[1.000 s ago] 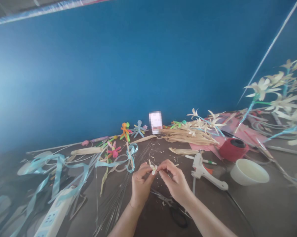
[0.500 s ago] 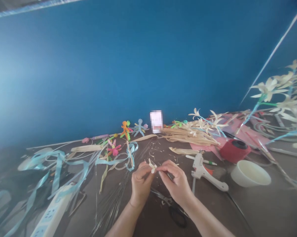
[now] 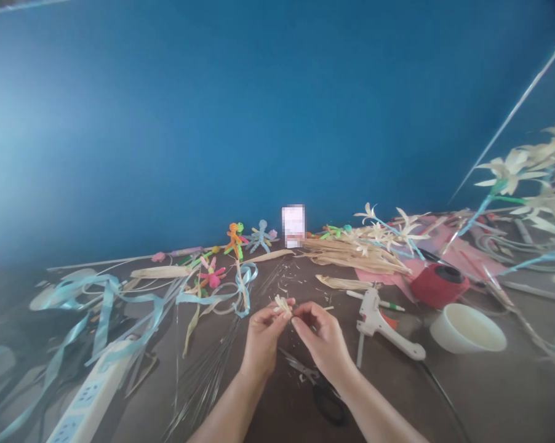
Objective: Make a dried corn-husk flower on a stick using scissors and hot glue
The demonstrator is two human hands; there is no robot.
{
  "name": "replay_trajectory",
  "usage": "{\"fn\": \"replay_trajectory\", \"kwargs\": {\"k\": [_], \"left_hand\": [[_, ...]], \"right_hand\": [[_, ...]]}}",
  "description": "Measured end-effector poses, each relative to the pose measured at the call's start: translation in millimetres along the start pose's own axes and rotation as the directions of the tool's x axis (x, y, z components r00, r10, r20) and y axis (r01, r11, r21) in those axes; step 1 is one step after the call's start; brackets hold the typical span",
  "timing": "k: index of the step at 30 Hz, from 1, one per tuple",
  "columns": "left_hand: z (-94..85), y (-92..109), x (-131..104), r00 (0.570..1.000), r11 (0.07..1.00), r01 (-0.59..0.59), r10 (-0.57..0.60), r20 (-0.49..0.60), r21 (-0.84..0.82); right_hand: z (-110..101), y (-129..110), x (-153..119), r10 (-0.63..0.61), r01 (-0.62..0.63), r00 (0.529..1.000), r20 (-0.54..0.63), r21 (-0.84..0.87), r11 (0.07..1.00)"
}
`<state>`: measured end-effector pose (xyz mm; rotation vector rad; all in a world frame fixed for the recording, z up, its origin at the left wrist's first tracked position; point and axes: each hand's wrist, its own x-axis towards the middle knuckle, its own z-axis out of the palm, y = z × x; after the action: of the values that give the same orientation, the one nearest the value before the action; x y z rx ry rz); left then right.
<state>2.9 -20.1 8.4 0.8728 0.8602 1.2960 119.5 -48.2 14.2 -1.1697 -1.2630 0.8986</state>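
Glue gun [image 3: 383, 326] btwn hands & bowl [image 3: 467, 328]; scissors [image 3: 315, 384] under wrists.

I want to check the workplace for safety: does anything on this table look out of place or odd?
Yes. Dark-handled scissors lie partly hidden under the right hand. Pale blue ribbon trails tangled over the white power strip. Straw scraps are scattered near the white glue gun.

From my remote view, the scissors [image 3: 321, 387] are partly hidden under the right hand [image 3: 322, 340]. Beyond that hand, a small card [image 3: 293, 226] against the wall is blurred out. The power strip [image 3: 86, 403], well left of it, is cut off by the bottom edge.
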Motion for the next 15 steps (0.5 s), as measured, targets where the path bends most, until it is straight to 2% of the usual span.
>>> {"fn": "replay_trajectory", "kwargs": {"k": [7, 10, 15], "left_hand": [[1.0, -0.9, -2.1, 0.998, 0.998, 0.026, -0.029, 0.055, 0.050], [-0.1, 0.7, -1.2, 0.993, 0.995, 0.032, -0.043, 0.112, 0.097], [-2.4, 6.0, -0.8, 0.979, 0.997, 0.023, -0.037, 0.203, 0.074]], "right_hand": [[-1.5, 1.5, 0.7, 0.061, -0.064, 0.998, 0.032, 0.124, 0.990], [-1.0, 3.0, 0.4, 0.110, -0.123, 0.992, 0.068, 0.242, 0.962], [-0.8, 4.5, 0.7, 0.182, -0.211, 0.977, 0.110, 0.378, 0.901]]}}
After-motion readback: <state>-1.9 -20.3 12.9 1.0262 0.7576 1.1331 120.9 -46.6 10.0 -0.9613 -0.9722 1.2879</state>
